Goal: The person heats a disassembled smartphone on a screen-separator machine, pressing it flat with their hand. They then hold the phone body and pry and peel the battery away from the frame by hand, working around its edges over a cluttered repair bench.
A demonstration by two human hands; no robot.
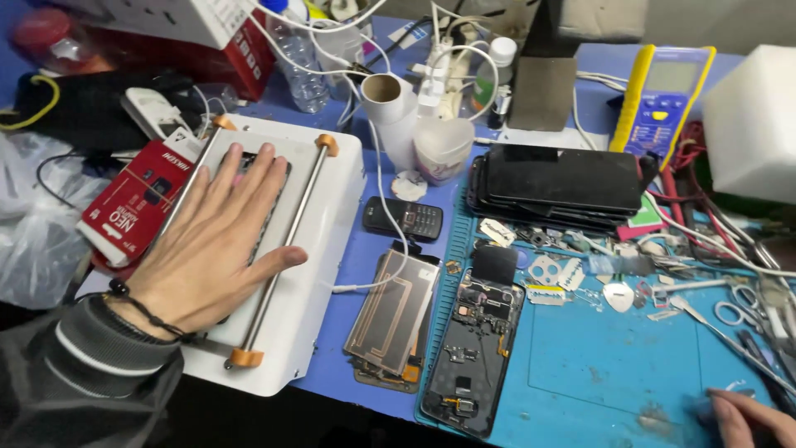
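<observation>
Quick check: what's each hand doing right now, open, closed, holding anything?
Left hand: open, flat on the white machine, holding nothing.
Right hand: mostly out of frame; cannot tell.

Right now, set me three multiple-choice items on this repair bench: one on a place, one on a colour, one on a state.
1. Where does the left hand rest?
A. flat on the white heating-plate machine
B. on the yellow multimeter
C. on the stack of dark phones

2. What colour is the work mat under the small parts?
A. red
B. blue-green
C. white

3. In what state is the phone at the mat's left edge?
A. sealed, with its screen lit
B. wrapped in plastic
C. opened, with its inner parts bare

Answers: 1 A, the palm lies spread on the plate between the two metal rails; 2 B, the mat shows teal all round the blades and screws; 3 C, boards and connectors lie exposed in the frame. The right hand only shows at the lower right corner.
</observation>
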